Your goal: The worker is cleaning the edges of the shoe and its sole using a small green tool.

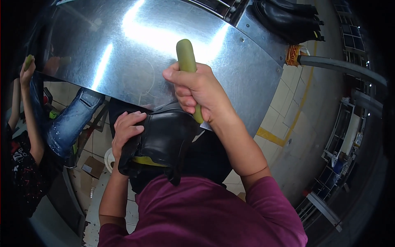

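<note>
A black leather boot (166,131) lies across my lap, its shaft opening toward me with a yellow-green lining (149,161) showing inside. My left hand (128,129) grips the boot from its left side, thumb and fingers curled over the leather. Wrapped in my right hand (197,88) is a yellow-green rounded bar (186,53). Its long upper end sticks up past my thumb, and its lower tip comes out under my little finger by the boot's right side. Whether that tip touches the leather I cannot tell. The boot's far end is partly hidden by my right hand.
A shiny metal worktable (123,74) spans the front. Several black boots (288,20) stand at the far right, near a grey rail (341,68) with an orange wrapping. At the left sits a co-worker, whose hand (28,72) holds a similar bar. Racks line the right side.
</note>
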The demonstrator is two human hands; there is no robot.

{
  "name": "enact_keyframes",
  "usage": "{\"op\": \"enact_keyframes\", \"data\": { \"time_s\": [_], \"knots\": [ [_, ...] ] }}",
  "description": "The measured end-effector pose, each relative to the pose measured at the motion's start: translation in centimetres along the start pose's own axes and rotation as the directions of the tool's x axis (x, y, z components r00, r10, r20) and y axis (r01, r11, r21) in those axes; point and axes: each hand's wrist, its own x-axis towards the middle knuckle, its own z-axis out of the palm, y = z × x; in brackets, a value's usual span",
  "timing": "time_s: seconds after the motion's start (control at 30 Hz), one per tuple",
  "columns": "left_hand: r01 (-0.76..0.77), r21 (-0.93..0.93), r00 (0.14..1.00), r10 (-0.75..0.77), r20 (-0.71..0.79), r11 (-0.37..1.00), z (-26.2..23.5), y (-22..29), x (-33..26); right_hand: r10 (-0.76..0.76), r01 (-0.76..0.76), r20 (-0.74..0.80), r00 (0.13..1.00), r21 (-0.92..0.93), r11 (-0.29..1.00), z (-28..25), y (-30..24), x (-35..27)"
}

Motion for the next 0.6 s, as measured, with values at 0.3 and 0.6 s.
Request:
{"op": "enact_keyframes", "data": {
  "time_s": [0.3,0.6],
  "knots": [
    [-0.013,-0.007,1.0,0.013,-0.022,1.0,-0.1,0.6,0.1,-0.078,0.076,-0.075,0.994,-0.03,0.997,1.4,0.0,0.0],
    [-0.024,0.0,0.998,0.024,-0.065,1.0,0.3,1.3,0.0,-0.091,0.09,-0.059,0.994,-0.021,0.996,0.9,0.2,0.5]
  ]
}}
